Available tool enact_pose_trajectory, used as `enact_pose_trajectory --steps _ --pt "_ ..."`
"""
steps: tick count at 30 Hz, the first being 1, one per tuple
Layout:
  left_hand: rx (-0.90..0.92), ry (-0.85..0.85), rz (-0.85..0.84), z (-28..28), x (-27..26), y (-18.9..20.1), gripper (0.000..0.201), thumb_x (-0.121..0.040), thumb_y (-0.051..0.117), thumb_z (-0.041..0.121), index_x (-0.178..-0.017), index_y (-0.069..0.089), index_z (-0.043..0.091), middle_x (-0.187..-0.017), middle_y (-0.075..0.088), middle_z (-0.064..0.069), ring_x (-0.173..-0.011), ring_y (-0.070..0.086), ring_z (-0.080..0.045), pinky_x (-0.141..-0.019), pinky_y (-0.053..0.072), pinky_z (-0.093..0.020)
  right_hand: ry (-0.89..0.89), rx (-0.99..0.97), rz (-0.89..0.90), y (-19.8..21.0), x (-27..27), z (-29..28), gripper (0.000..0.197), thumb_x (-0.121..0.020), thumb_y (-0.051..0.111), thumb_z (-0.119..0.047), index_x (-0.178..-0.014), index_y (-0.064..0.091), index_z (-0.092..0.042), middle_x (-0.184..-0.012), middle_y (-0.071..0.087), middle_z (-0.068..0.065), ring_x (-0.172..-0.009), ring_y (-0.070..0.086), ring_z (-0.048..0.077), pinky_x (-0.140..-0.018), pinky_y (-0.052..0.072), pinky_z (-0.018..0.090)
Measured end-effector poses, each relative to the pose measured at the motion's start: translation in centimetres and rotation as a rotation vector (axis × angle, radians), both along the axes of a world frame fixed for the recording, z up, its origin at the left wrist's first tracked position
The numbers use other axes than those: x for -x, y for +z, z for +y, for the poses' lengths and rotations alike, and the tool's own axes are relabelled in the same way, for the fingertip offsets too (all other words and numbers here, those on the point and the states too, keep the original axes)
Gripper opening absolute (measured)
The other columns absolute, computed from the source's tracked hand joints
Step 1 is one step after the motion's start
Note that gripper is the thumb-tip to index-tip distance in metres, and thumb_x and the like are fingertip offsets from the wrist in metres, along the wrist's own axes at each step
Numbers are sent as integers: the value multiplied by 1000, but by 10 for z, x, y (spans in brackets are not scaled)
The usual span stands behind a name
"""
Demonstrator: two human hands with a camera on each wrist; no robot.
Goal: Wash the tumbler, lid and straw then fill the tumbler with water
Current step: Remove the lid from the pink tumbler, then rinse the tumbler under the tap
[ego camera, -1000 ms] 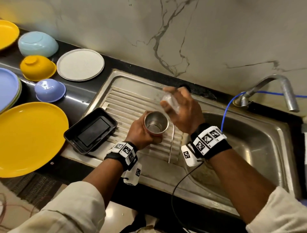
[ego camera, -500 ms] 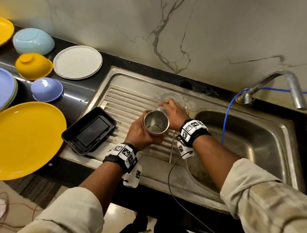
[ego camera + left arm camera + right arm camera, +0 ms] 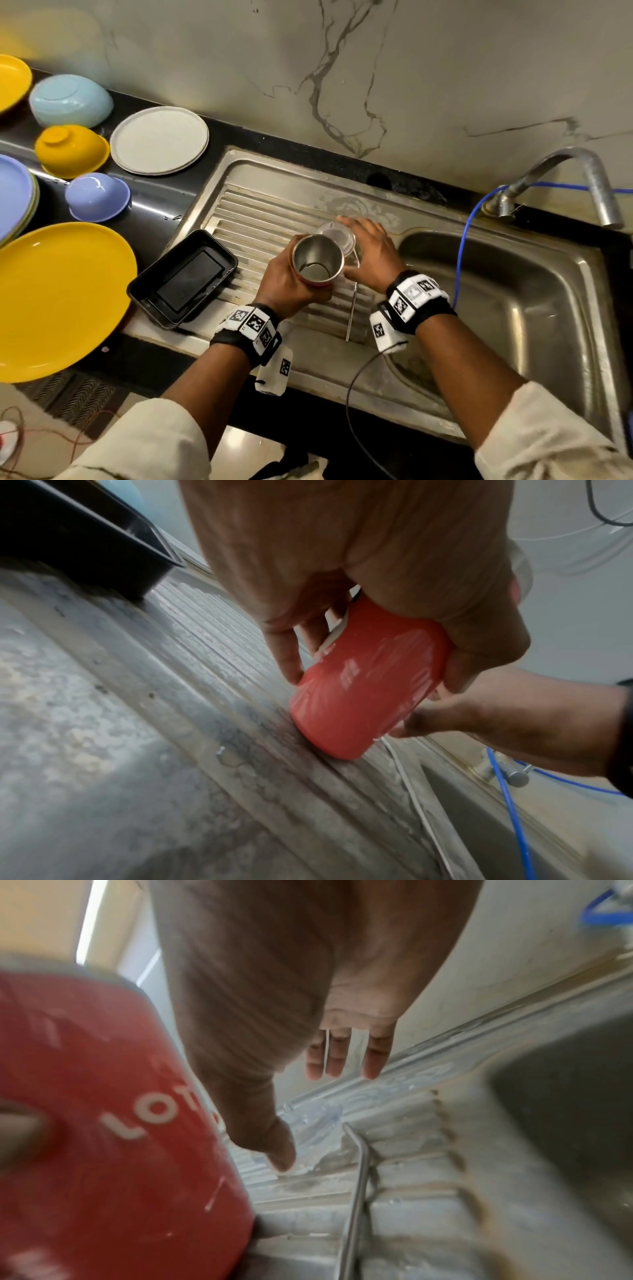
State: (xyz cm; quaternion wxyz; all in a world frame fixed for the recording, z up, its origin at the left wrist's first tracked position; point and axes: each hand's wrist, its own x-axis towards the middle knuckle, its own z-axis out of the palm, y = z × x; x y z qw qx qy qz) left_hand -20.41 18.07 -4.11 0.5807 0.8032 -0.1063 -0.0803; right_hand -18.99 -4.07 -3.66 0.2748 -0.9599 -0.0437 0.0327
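My left hand (image 3: 291,284) grips the red tumbler (image 3: 317,265) round its side, mouth up, steel inside showing. In the left wrist view the tumbler (image 3: 363,696) is tilted with its base at the ribbed drainboard (image 3: 260,222). The clear lid (image 3: 334,234) lies on the drainboard just behind the tumbler. My right hand (image 3: 370,257) hovers over the lid with straight fingers and holds nothing; its thumb tip (image 3: 281,1158) is near the lid (image 3: 315,1115). The metal straw (image 3: 352,308) lies on the drainboard to the tumbler's right, also seen as the straw (image 3: 359,1177).
A black tray (image 3: 181,277) sits on the drainboard's left edge. Yellow plate (image 3: 58,298), bowls and a white plate (image 3: 159,140) fill the counter at left. The sink basin (image 3: 496,308), tap (image 3: 582,178) and blue hose (image 3: 466,240) are at right.
My right hand carried the lid from above the tumbler down to the drainboard behind it and let it go. The left hand kept hold of the tumbler.
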Motion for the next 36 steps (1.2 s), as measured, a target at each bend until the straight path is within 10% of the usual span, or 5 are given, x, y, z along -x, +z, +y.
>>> enact_pose_trajectory --steps 12,16,20,25,36 --pt "273 -147 33 -77 40 48 88 -53 106 17 -128 62 12 -118 73 -5 -113 71 -26 -97 58 -42 -210 -715 -197 40 115 -9 102 -58 102 -11 -145 51 -24 -141 62 -10 -131 60 11 -108 51 32" --pt "140 -251 -60 -119 57 51 97 -48 106 46 -130 62 20 -132 59 -4 -126 60 -21 -106 52 -42 -318 -733 -233 43 142 -44 89 -64 98 -2 -134 54 -34 -127 67 -24 -118 66 5 -97 51 22" --pt "-45 -333 -130 -151 71 51 112 -40 94 70 -134 54 23 -143 39 1 -139 41 -10 -116 41 -26 -393 -649 -241 39 175 -82 86 -60 100 -18 -132 56 -33 -119 73 -10 -109 71 9 -89 57 29" --pt "-305 -395 -10 -162 64 6 143 -48 91 79 -161 24 18 -158 40 -4 -145 44 -22 -117 44 -43 -517 -447 -158 43 218 -133 88 -42 95 -63 -119 53 -48 -99 74 -24 -91 71 -5 -79 58 22" --pt "-734 -398 -275 -155 82 -29 73 -61 87 6 -128 60 -4 -123 53 -32 -110 53 -55 -96 53 -62 -587 133 170 31 269 -237 88 -53 88 -63 -124 47 -33 -107 73 -12 -97 72 22 -92 49 43"
